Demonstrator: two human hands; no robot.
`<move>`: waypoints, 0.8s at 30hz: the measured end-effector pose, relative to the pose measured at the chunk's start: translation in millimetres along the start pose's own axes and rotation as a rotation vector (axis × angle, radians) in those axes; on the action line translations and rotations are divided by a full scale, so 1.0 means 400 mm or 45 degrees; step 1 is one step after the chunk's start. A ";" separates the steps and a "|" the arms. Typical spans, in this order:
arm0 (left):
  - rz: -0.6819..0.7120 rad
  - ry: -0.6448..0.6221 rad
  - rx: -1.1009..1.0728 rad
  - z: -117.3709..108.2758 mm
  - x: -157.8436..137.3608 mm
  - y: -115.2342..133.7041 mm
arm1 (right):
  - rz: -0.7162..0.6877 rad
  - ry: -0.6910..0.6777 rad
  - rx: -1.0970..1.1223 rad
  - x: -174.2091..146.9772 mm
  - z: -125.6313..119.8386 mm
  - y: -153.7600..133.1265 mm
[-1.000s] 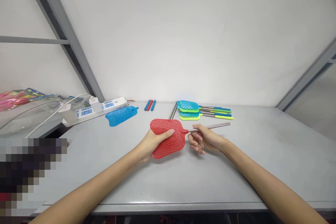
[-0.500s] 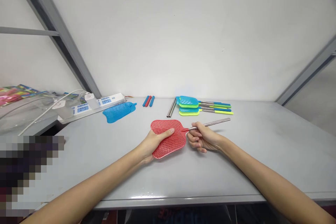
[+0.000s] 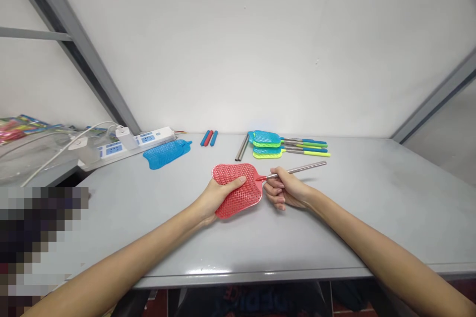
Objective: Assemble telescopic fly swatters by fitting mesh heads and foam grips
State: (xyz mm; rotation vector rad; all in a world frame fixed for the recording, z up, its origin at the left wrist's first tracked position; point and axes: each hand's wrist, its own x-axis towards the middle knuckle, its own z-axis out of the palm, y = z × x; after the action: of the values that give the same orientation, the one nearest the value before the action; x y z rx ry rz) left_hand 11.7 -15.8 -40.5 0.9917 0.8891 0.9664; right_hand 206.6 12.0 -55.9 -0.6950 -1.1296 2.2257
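A red fly swatter head (image 3: 241, 198) is gripped in my left hand (image 3: 215, 198), the thumb lying across its mesh and the fingers beneath. My right hand (image 3: 286, 187) pinches a metal rod (image 3: 307, 167) between thumb and index finger, close to the neck of the red head. The rod's near end meets that neck, while its far end points right with no grip on it. The other fingers of my right hand are loosely curled. Both hands are above the table's middle.
Behind lie assembled blue and green fly swatters (image 3: 267, 138), two metal rods (image 3: 242, 147), and blue and red handle grips (image 3: 208, 137). Blue swatter heads (image 3: 167, 153) rest left, beside a white power strip (image 3: 128, 146) with plugs and cables. A grey table (image 3: 372, 208) meets a white wall.
The whole view has shifted slightly, so things sit a little higher. Both hands keep nearly the same hold on the red head and the rod.
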 end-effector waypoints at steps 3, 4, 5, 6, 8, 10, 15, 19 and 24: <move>0.004 0.016 0.035 0.000 0.002 0.005 | -0.051 0.066 -0.079 0.000 0.004 -0.004; -0.005 0.019 0.042 0.001 0.002 0.008 | -0.075 0.093 -0.107 0.001 0.006 -0.006; -0.011 0.022 0.045 0.003 0.002 0.010 | -0.102 0.117 -0.128 0.001 0.007 -0.007; -0.010 0.024 0.045 0.005 0.002 0.012 | -0.130 0.136 -0.142 0.002 0.009 -0.009; 0.007 0.024 0.044 0.010 0.001 0.016 | -0.172 0.163 -0.148 0.003 0.010 -0.011; 0.038 0.026 0.041 0.016 0.000 0.018 | -0.200 0.191 -0.146 0.006 0.009 -0.011; 0.034 0.034 0.029 0.018 0.004 0.018 | -0.215 0.283 -0.170 0.014 0.003 -0.010; 0.038 0.078 0.046 0.010 0.009 0.024 | -0.252 0.374 -0.177 0.015 0.003 -0.016; 0.048 0.109 0.069 0.002 0.010 0.034 | -0.320 0.471 -0.179 0.015 0.003 -0.022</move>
State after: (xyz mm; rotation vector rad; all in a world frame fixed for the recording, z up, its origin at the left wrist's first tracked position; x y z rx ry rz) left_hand 10.6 -9.0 -28.1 1.0217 0.9754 1.0277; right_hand 203.7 19.7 -48.9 -0.9234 -1.1196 1.7337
